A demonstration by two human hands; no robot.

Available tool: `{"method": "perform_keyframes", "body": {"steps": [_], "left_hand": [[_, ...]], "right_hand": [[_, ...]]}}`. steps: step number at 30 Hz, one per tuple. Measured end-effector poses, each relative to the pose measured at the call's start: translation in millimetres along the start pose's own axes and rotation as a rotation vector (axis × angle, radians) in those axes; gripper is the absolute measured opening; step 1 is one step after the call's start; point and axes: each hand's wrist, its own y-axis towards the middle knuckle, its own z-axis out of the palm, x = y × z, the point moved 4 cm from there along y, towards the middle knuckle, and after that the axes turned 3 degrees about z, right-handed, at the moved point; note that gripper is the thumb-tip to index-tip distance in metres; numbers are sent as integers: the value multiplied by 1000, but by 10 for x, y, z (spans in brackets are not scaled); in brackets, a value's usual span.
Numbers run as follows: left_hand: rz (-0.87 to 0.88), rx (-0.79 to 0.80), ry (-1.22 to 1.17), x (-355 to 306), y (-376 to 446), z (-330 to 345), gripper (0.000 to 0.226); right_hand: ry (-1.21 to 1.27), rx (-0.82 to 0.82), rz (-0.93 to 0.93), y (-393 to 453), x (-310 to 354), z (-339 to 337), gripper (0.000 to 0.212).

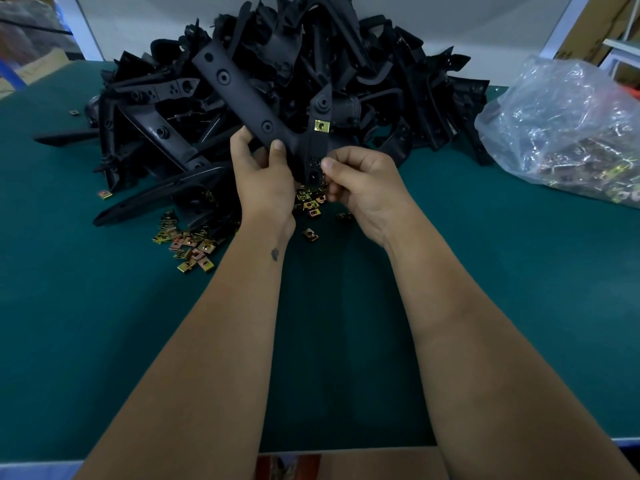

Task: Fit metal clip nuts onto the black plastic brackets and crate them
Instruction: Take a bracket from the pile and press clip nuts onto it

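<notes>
The left hand (263,174) grips the bracket (256,102), raised before the pile (277,81); one clip (321,125) already sits on it. The right hand (360,188) pinches its lower end — whether it holds a nut, I cannot tell. A skewed push could pop a clip loose — down among the nuts (188,245) under the bracket.

Green mat-covered surface (104,323), dim light. White wall (450,19) behind. Cardboard boxes (602,26) far right; blue shelving frame (14,74) far left.

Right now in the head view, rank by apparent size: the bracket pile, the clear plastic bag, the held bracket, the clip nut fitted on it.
1. bracket pile
2. clear plastic bag
3. held bracket
4. fitted clip nut
</notes>
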Motion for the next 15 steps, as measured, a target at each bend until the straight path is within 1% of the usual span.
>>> {"method": "perform_keyframes", "body": {"steps": [5,7,10,13,15], "left_hand": [[38,24,55,-17,-23,25,25],[22,33,36,-12,-20,31,24],[-94,76,-137,26,2,39,22],[-215,158,-311,37,-10,67,29],[-254,176,-359,47,-20,69,20]], "right_hand": [[-134,-2,-34,19,-5,-2,28],[-129,-8,-43,18,-4,7,24],[33,-19,-28,18,30,12,10],[125,-39,-30,17,62,8,13],[102,-87,-43,16,68,-3,16]]}}
